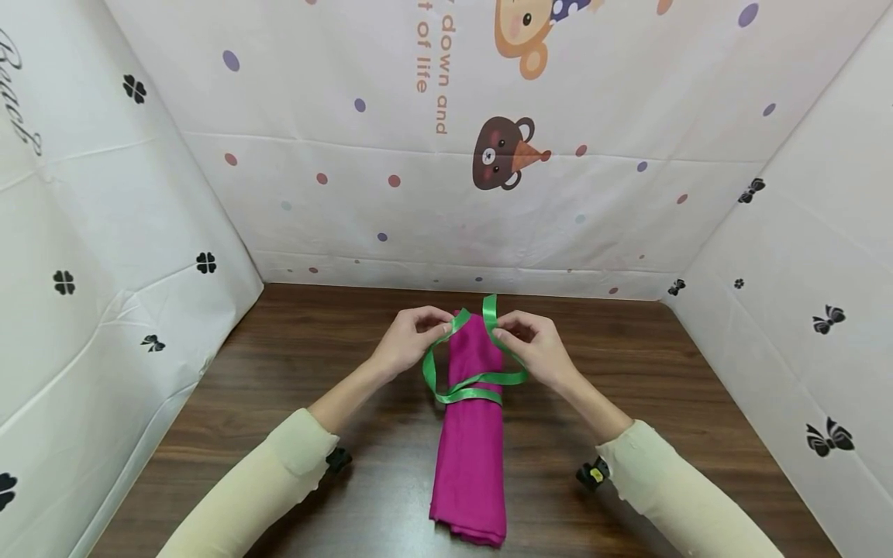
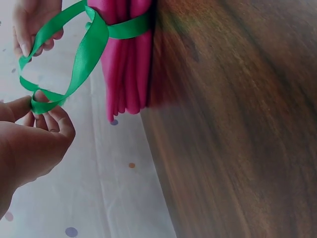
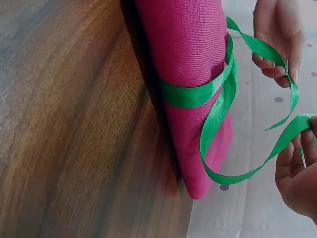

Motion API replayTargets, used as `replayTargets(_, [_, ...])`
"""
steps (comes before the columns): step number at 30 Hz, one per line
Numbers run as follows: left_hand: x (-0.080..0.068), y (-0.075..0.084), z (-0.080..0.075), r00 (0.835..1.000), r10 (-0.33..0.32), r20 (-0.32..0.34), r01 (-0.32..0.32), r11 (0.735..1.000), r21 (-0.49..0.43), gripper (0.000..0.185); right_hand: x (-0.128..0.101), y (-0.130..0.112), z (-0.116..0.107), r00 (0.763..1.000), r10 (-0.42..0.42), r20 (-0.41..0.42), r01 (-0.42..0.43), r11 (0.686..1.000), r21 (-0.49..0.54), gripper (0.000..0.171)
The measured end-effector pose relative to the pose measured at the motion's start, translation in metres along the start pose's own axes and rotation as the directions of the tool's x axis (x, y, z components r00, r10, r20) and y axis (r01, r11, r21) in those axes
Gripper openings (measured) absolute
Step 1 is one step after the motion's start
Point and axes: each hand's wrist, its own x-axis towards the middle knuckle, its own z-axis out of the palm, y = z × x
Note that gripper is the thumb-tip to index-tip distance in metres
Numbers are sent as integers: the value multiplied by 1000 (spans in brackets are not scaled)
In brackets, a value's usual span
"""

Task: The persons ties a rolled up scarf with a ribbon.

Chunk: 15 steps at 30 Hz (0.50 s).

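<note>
A folded magenta cloth (image 1: 471, 457) lies lengthwise on the table, its pleated end showing in the left wrist view. Round its middle runs a green ribbon (image 1: 474, 394), crossed over itself on top. My left hand (image 1: 412, 337) pinches one ribbon end between thumb and fingers, at the left of the cloth's far part. On the other side my right hand (image 1: 533, 349) pinches the second end, whose tip sticks up past the fingers. Both lengths hang in slack loops between the hands and the crossing. The right wrist view shows the ribbon band (image 3: 190, 95) lying flat against the cloth.
The brown wooden table (image 1: 593, 372) has white printed sheets hanging round it: a back sheet (image 1: 307, 209) with dots and cartoon animals, a left sheet (image 1: 105, 232) and a right sheet (image 1: 788, 310). A dark wrist strap (image 1: 593, 473) shows by the right sleeve.
</note>
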Motion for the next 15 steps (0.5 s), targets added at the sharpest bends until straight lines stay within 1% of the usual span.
replayTargets(3, [1,2,2,1000,4,8,-4,1000,-8,19,1,0,1,1000,1,-2,-1,1000,3,12])
replayTargets(10, [4,4,5,1000,15,9,-15,1000,11,19,4,0,5,1000,2,3,-2,1000,11,12])
replayTargets(15, [7,6,7,999,23,24,-23,1000,-5,19,10,20,8,1000,-13,8,13,1000,3,13])
